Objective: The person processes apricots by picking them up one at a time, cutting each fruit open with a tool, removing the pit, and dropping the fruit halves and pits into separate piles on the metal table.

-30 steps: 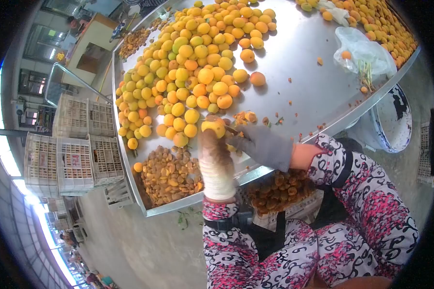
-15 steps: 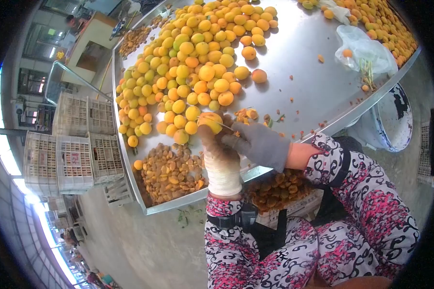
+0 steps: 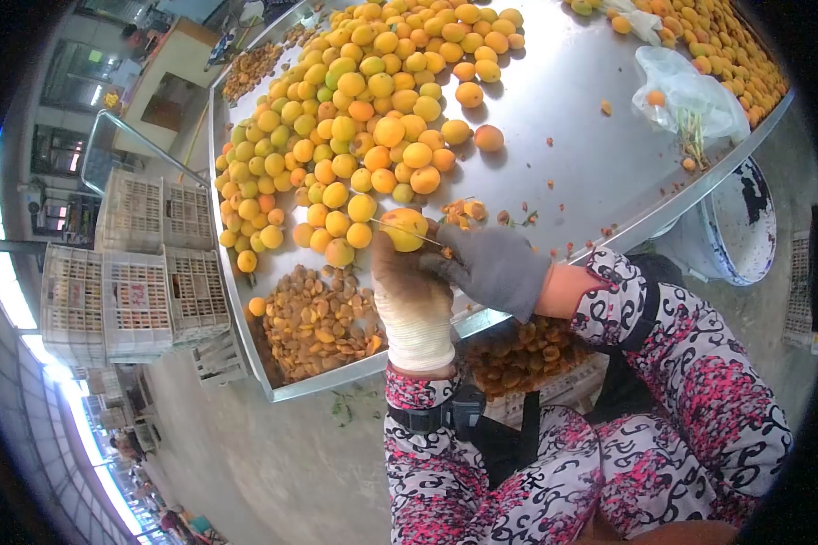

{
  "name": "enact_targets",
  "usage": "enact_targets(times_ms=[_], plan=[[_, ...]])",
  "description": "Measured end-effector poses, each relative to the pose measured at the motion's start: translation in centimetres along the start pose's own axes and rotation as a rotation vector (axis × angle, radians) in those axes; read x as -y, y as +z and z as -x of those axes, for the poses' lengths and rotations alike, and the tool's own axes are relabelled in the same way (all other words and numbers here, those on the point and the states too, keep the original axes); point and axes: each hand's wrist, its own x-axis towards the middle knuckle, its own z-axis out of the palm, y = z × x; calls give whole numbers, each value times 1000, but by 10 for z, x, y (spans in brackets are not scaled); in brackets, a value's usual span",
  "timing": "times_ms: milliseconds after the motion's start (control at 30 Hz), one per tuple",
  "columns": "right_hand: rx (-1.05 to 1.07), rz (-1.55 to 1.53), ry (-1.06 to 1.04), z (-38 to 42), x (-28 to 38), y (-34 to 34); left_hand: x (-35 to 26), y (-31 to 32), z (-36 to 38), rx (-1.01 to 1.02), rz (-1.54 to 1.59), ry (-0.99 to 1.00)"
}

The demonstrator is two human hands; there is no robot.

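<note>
My left hand (image 3: 411, 282), in a white glove stained brown, is closed around a yellow apricot (image 3: 404, 229) at the tray's near edge. My right hand (image 3: 495, 263), gloved in grey, grips a thin metal blade (image 3: 393, 227), which lies across the apricot. Its handle is hidden in the fingers. Left of my hands, apricot pits (image 3: 323, 322) fill the tray's near corner. Whole apricots (image 3: 345, 136) are heaped just beyond. Small pieces of orange flesh (image 3: 463, 213) lie right behind my right hand.
The metal tray (image 3: 563, 136) has a raised rim. Below it, a crate (image 3: 568, 391) holds dark orange apricot halves (image 3: 527, 359). A plastic bag (image 3: 686, 91) and more apricots (image 3: 736, 45) lie at the right. A white bucket (image 3: 736, 227) stands beside the tray; stacked crates (image 3: 136, 300) stand left.
The blade now shows stretched across the apricot, its tip reaching past the left side. The apricot sits slightly more to the right, turned in my left fingers. The heaps look the same.
</note>
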Motion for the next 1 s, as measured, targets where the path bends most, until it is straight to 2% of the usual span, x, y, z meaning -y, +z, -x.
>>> enact_targets(times_ms=[133,200,233,300,333,400,433,500,533,600,633,700,733,767,800,833,900,1000], plan=[[-43,-239,-69,-1,-5,10,2,-10,-2,-24,-109,25],[23,-431,-13,-2,-5,14,7,-16,-4,-58,-331,174],[23,-432,-12,-2,-4,14,8,-16,-4,-58,-331,172],[224,-591,184,-3,-1,10,9,-9,-5,-155,-221,135],[223,-590,184,-3,-6,14,9,-6,-4,-153,-220,135],[-15,-187,-363,-3,-15,21,9,-1,0,-177,-179,125],[-19,-184,-366,-2,-18,23,10,-5,-2,-172,-178,128],[95,-447,-45,-6,-9,17,13,-28,-15,-128,-503,330],[94,-442,-57,-5,-5,9,13,-42,-24,-126,-499,343],[293,-422,223,0,9,-16,0,-53,-33,-195,-654,632],[292,-415,218,-1,13,-24,-11,-54,-21,-20,-788,740],[120,-730,422,-1,14,-34,-7,-51,-18,-136,-1130,709],[-46,-843,313,-7,9,-31,1,-44,-17,-9,-1208,818],[-63,-840,324,-9,11,-35,7,-27,-11,125,-1278,928],[-73,-927,324,-10,14,-41,9,-16,-6,176,-1152,818],[-80,-1014,321,-11,17,-47,14,-15,-5,202,-1234,864],[-83,-990,300,-13,13,-46,15,-8,0,203,-1443,1012],[-64,-936,235,-22,2,-32,14,-2,-3,213,-1483,1107]])
